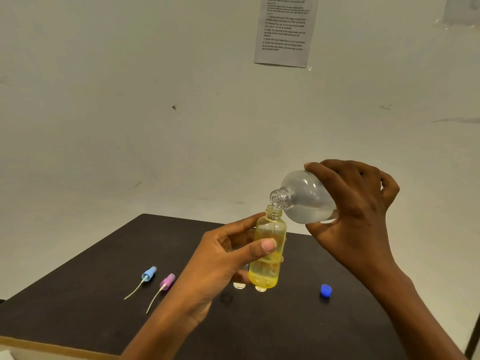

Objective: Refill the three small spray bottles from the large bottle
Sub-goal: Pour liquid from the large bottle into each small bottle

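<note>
Spray bottle (267, 252), small, yellow and without its top, sits upright above the desk (104, 294) in the left hand (226, 261). The thumb lies across the front of the bottle and the fingers curl round behind it. Yellow-tinted liquid with bubbles fills its lower part. At its open neck rests the threaded mouth of the large bottle (307, 198), a clear, rounded one tipped steeply down and to the left with clear liquid pooled along its low side. The right hand (358, 209) grips this large bottle round its base end, fingers over the top and thumb underneath.

Just under the left hand two pale rounded shapes (239, 285) show against the dark desk; what they are cannot be told. To the left lie two spray tops on their sides, a light blue one (149, 274) and a pink one (167, 281) just beside it, each trailing a thin white tube toward the near edge. A blue cap (326, 291) sits on the desk to the right, below the right wrist. On the pale wall behind hangs a printed sheet (284, 29).
</note>
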A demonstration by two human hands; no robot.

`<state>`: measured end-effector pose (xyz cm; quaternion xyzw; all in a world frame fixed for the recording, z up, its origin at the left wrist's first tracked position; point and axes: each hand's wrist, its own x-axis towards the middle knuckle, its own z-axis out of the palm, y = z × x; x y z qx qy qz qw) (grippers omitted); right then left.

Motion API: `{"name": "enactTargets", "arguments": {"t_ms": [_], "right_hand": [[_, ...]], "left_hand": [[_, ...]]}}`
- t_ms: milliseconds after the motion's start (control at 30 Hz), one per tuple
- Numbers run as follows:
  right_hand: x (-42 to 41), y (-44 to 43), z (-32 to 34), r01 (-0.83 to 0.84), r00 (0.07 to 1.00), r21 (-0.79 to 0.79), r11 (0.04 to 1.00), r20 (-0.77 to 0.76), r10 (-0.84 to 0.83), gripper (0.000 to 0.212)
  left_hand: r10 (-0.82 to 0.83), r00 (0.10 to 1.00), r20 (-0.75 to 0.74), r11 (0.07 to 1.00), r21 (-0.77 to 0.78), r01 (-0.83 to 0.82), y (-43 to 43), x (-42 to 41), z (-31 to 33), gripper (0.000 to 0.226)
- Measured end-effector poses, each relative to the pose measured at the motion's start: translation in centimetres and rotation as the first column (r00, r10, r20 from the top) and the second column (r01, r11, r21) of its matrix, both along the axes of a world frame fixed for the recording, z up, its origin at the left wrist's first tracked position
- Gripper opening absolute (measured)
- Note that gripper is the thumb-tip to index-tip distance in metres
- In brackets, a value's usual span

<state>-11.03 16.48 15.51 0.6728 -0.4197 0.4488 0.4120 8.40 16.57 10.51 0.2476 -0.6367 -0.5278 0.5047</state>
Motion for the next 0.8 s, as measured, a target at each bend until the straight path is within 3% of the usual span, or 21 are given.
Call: {"name": "enactTargets", "arguments": {"t_ms": [800], "right_hand": [[-0.11, -0.14, -0.11, 0.004, 1.000, 0.003, 1.000, -0.003, -0.004, 0.070]], "left_hand": [[0.015, 1.000, 0.003, 1.000, 0.017, -0.015, -0.23, -0.03, -0.30, 0.048]]}}
